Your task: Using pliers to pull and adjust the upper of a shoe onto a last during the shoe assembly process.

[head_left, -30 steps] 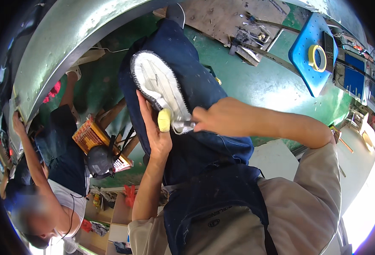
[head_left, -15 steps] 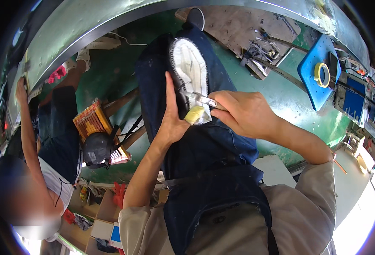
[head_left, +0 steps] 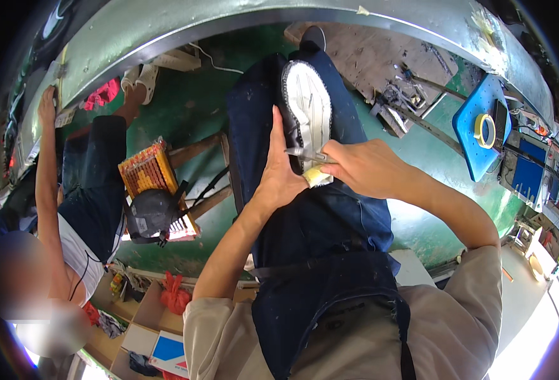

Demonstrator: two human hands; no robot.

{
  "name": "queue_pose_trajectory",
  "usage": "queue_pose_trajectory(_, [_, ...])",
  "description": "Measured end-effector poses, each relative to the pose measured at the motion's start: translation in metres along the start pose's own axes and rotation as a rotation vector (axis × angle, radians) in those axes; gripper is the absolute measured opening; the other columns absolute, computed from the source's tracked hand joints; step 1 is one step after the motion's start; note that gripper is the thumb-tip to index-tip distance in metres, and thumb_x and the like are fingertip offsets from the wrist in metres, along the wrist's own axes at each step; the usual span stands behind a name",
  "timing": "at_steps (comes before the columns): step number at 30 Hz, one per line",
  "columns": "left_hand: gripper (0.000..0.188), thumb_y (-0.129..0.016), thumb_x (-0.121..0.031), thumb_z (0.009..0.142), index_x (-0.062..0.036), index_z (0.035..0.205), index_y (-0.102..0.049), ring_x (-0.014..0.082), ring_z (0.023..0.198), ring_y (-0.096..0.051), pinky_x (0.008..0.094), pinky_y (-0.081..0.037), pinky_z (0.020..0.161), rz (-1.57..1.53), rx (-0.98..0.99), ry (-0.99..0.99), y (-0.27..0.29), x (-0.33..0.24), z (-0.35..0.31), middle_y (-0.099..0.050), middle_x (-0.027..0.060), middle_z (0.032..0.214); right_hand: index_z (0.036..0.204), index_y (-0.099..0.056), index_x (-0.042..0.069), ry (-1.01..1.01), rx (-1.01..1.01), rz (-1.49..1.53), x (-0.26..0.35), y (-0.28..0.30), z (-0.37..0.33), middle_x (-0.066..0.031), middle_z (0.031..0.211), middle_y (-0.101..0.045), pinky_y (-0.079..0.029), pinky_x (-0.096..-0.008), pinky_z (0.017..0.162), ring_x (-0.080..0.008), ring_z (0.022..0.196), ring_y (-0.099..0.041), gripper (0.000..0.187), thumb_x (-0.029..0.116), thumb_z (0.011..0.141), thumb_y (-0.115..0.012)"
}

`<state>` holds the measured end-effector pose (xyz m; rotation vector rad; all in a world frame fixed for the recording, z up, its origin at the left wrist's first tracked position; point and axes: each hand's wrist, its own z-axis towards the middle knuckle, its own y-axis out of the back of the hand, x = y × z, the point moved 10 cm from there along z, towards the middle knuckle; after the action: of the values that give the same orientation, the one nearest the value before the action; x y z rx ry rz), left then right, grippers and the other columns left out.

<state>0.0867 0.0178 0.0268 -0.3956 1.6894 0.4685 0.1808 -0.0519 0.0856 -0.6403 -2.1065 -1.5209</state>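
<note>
We record one shoe (head_left: 309, 101), white stitched bottom facing up, on the dark blue apron (head_left: 298, 231) across the wearer's lap; its toe points to the apron's far edge, its heel to the waist. We find the left hand (head_left: 278, 180) clasping the shoe near the heel, fingers straight along its left side, thumb over the heel end. We note a yellow piece (head_left: 317, 176) at that thumb's tip. The right hand (head_left: 371, 168) grips a slim metal tool (head_left: 303, 154), laid crosswise over the heel area, tip to the left; we cannot tell whether its tip touches the shoe. We also log a blue board (head_left: 468, 130) carrying a tape roll (head_left: 484, 131) near its right edge.
</note>
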Motion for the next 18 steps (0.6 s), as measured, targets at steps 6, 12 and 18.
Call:
queue_pose_trajectory(6, [0.05, -0.043, -0.017, 0.11, -0.0044, 0.158, -0.035, 0.02, 0.14, -0.046, 0.0352, -0.033, 0.119, -0.573, -0.226, 0.255, 0.031, 0.041, 0.038, -0.05, 0.0109, 0.151, 0.127, -0.056, 0.003, -0.377, 0.178, 0.956, -0.037, 0.019, -0.001, -0.0106, 0.095, -0.073, -0.055, -0.0299, 0.06, -0.0147, 0.075, -0.069, 0.037, 0.034, 0.112, -0.041])
queue_pose_trajectory(12, [0.044, -0.05, -0.022, 0.105, -0.0004, 0.143, -0.047, 0.0218, 0.127, -0.057, 0.0355, -0.043, 0.11, -0.785, -0.097, 0.305, 0.02, 0.014, 0.04, -0.06, 0.0116, 0.135, 0.107, -0.051, 0.003, -0.454, 0.307, 0.609, -0.016, 0.029, 0.008, -0.0105, 0.08, -0.069, -0.053, -0.0359, 0.056, -0.0192, 0.064, -0.067, 0.035, 0.037, 0.111, -0.044])
queue_pose_trajectory(18, [0.042, -0.051, -0.014, 0.099, 0.0021, 0.138, -0.051, 0.0188, 0.116, -0.06, 0.0323, -0.045, 0.105, -0.678, -0.307, 0.274, 0.02, 0.016, 0.048, -0.062, 0.0109, 0.124, 0.102, -0.047, 0.003, -0.341, -0.181, 0.641, -0.028, 0.002, 0.002, -0.0105, 0.06, -0.059, -0.047, -0.0405, 0.054, -0.026, 0.053, -0.062, 0.032, 0.034, 0.11, -0.046])
